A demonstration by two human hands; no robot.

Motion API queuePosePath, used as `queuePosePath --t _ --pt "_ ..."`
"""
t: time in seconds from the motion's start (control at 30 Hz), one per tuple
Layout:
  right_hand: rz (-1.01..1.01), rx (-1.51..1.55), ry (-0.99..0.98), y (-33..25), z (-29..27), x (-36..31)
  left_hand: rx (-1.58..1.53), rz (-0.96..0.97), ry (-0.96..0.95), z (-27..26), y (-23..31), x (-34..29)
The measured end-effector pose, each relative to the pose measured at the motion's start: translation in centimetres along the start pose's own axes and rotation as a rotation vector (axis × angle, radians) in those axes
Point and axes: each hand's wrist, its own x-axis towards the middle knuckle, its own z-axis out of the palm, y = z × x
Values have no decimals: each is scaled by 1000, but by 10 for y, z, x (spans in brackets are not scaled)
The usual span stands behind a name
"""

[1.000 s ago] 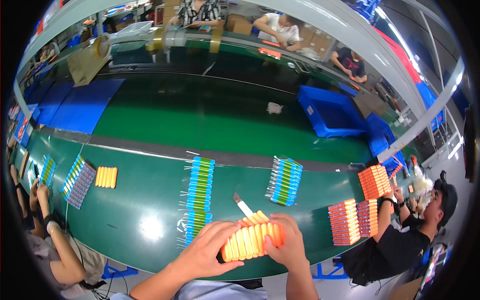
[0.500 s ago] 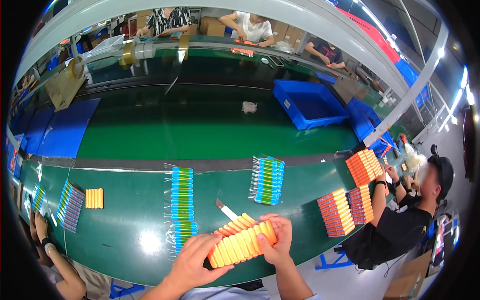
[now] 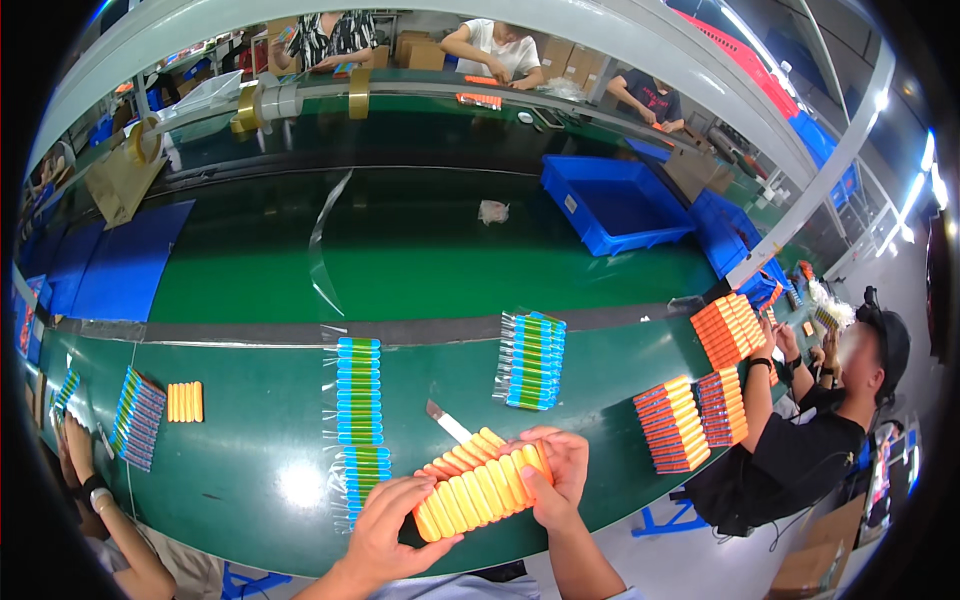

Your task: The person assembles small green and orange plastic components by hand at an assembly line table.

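Note:
Both hands hold a row of orange, round-ended sticks (image 3: 480, 497) packed side by side, low over the near edge of the green table. My left hand (image 3: 385, 525) grips its left end, fingers over the top and thumb underneath. At the right end my right hand (image 3: 557, 475) is wrapped round it, thumb on the near face. More orange pieces show behind that front row. Just beyond lies a slim tool with a white shaft and dark tip (image 3: 448, 420), partly hidden by the bundle. Rows of blue-and-green sticks in clear wrap (image 3: 360, 390) lie to the left.
Another wrapped blue-and-green stack (image 3: 532, 360) lies ahead. Orange stacks (image 3: 668, 425) stand at right, near a co-worker in black (image 3: 800, 450). A small orange row (image 3: 185, 402) sits at left, near another person's arm (image 3: 115, 520). Beyond is a blue tray (image 3: 615, 205).
The bundle stays in both hands, tilted only slightly differently. A clear strip of film hanging over the far table has swung and now looks longer. The view has shifted slightly.

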Motion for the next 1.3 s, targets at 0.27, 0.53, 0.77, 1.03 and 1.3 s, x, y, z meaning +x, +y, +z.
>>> queuePosePath --t 0.27,0.53,0.77,1.03,1.3 --pt "-174 -240 103 2 0 -2 -24 96 92 8 -5 -10" --pt "-164 -148 216 3 5 -4 -12 71 93 10 -7 -14" --pt "-220 -283 245 7 8 -4 -48 2 14 6 -7 -13" --pt "-269 -697 163 -2 3 -8 -55 -53 -76 6 0 12" --pt "-285 -758 186 -3 7 -6 -67 -17 -1 1 -5 10"
